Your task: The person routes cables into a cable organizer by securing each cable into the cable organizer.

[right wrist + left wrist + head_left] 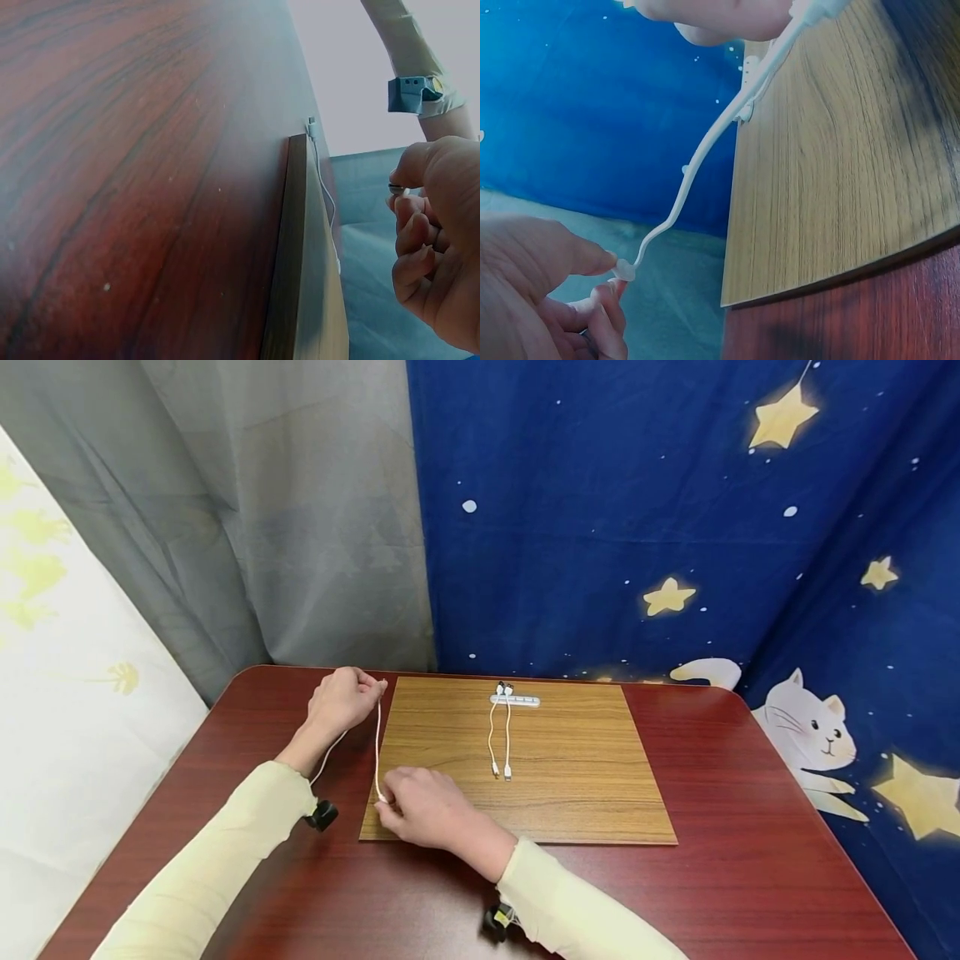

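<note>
A short white charging cable [377,743] is stretched between my two hands near the board's left edge. My left hand [339,703] pinches its far end beside the board's far left corner; in the left wrist view a white plug [625,270] sits between thumb and finger. With thumb and fingers my right hand [427,806] pinches the near end over the board's front left part. A metal tip [396,189] pokes out of that pinch in the right wrist view. Two more short white cables [508,735] hang from a pale slotted cable holder [525,701] on the board.
The wood-grain board [585,777] lies on a dark red table [750,860]. Another white cable [327,760] lies left of the board, partly behind my left wrist. Grey and starry blue curtains [570,527] hang behind the table's far edge.
</note>
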{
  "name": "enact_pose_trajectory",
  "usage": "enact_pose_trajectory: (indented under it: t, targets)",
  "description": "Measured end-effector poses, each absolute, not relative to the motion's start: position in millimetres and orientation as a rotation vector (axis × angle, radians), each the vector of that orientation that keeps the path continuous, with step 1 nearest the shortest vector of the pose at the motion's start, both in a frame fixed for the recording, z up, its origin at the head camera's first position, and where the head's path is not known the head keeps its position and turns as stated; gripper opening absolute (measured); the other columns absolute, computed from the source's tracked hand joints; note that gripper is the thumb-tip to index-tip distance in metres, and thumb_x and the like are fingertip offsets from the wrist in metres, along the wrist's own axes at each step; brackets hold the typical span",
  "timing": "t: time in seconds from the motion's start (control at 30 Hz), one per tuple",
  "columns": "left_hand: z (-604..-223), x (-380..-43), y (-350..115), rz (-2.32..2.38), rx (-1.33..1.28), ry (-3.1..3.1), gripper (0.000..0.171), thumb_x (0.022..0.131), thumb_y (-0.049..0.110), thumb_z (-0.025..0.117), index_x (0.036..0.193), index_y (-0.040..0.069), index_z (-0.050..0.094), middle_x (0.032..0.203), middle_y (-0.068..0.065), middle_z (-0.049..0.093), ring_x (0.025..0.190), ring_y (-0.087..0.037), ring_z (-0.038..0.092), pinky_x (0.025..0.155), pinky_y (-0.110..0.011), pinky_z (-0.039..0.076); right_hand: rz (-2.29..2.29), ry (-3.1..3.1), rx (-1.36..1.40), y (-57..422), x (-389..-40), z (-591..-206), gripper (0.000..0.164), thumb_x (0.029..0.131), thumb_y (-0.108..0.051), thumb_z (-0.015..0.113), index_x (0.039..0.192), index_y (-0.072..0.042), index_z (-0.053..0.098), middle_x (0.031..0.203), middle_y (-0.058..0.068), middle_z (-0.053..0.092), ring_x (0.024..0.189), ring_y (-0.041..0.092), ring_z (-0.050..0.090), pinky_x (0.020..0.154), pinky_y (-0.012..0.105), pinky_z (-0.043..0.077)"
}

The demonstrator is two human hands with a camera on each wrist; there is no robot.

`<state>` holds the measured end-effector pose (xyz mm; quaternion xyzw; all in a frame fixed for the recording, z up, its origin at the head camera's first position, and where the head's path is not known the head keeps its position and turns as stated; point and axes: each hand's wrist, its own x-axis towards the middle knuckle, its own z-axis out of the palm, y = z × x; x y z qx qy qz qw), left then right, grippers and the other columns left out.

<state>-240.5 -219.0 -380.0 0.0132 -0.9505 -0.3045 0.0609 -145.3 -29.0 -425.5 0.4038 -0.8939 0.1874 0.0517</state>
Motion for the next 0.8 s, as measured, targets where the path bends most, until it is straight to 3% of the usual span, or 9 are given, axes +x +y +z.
enact_pose_trajectory:
  t: [0.8]
  targets:
    - [-375, -246, -207, -0.950, -0.010, -2.853, 0.032, 0.100, 0.038, 0.062, 0.100, 0.009, 0.073, 0.100, -0.009, 0.074, 0.094, -0.036, 0.066, 0.075, -0.054, 0.049, 0.596, -2.710, 1.196, -11, -152, -424, 0.028, 0.095, -0.027, 0.069, 0.075, -0.021, 0.050, 0.073, -0.012, 0.047, 0.061, 0.006, 0.047, 0.053, 0.025, 0.040]
